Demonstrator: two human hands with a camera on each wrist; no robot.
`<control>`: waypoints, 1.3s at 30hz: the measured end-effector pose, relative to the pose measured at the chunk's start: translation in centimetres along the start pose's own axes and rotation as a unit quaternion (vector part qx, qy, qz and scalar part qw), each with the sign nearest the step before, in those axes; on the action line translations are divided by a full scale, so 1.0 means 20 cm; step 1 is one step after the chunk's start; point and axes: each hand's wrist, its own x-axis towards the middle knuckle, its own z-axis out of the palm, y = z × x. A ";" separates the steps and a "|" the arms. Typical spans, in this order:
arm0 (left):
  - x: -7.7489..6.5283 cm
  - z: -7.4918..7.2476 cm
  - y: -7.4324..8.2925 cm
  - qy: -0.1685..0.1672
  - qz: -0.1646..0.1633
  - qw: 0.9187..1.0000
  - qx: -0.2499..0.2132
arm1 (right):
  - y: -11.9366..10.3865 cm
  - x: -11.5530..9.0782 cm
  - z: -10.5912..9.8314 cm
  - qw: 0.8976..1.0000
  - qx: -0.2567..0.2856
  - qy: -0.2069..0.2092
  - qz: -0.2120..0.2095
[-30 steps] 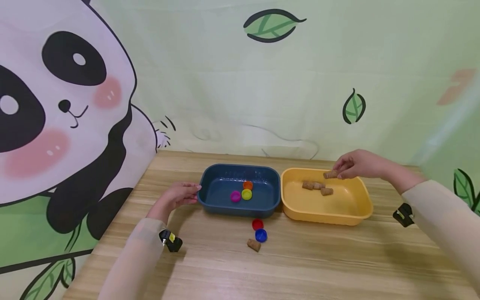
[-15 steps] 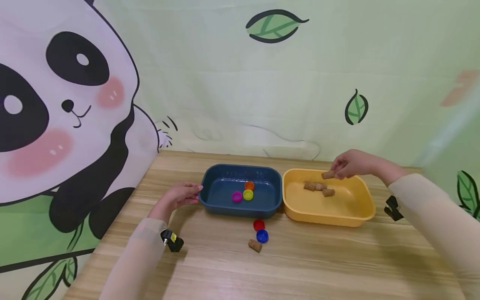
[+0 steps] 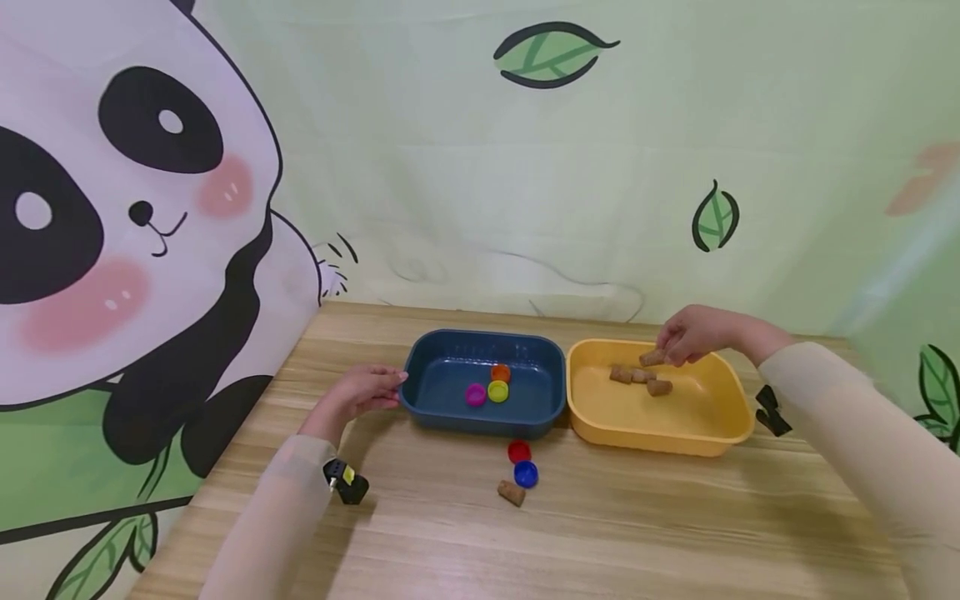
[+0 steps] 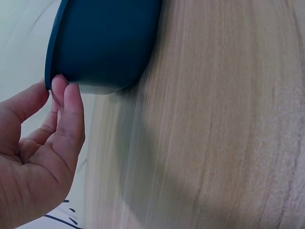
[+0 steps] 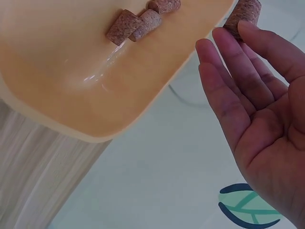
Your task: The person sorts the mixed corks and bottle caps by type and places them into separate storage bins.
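My left hand (image 3: 363, 389) pinches the left end of a dark blue tray (image 3: 480, 422), its thumb and fingers on the rim (image 4: 51, 52) in the left wrist view. Inside that tray lie an orange cap (image 3: 500, 372), a yellow cap (image 3: 498, 392) and a magenta cap (image 3: 476, 395). Over the back of a yellow tray (image 3: 645, 438), my right hand (image 3: 693, 335) holds a cork (image 3: 652, 357) between thumb and fingertips. Three more corks lie on the yellow tray's floor, one of them a cork (image 5: 124, 27) seen close in the right wrist view.
In front of the trays, a red cap (image 3: 519, 452), a blue cap (image 3: 526, 474) and a loose cork (image 3: 512, 493) lie on the wooden table (image 3: 637, 533). The trays stand side by side. A printed panda backdrop (image 3: 465, 183) rises behind the table.
My right hand has moved slightly left and lower over the yellow tray with the cork. My left hand stays at the blue tray's rim, and the view has shifted a little.
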 end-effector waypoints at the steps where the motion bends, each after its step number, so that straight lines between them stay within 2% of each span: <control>1: 0.00 0.00 0.00 0.001 0.000 1.000 -0.002 | 0.00 0.01 0.00 1.000 0.002 -0.003 0.001; 6: 0.01 0.00 0.00 0.007 -0.012 1.000 -0.001 | 0.01 0.06 0.02 1.000 0.011 -0.015 0.004; 13: 0.02 -0.01 -0.01 0.006 -0.012 1.000 0.003 | 0.01 0.12 0.04 1.000 0.018 -0.021 -0.008; 19: 0.03 -0.02 -0.01 0.011 -0.011 1.000 -0.001 | 0.02 0.17 0.07 0.998 0.010 -0.054 0.014; 23: 0.03 -0.01 -0.02 0.010 -0.010 1.000 -0.006 | 0.03 0.19 0.11 0.996 0.027 -0.079 0.021; 28: 0.03 -0.01 -0.03 0.007 -0.013 1.000 -0.014 | 0.07 0.23 0.15 0.994 0.046 -0.092 0.021; 39: 0.03 -0.02 -0.03 0.001 -0.010 1.000 -0.013 | 0.04 0.27 0.20 0.989 0.072 -0.115 0.057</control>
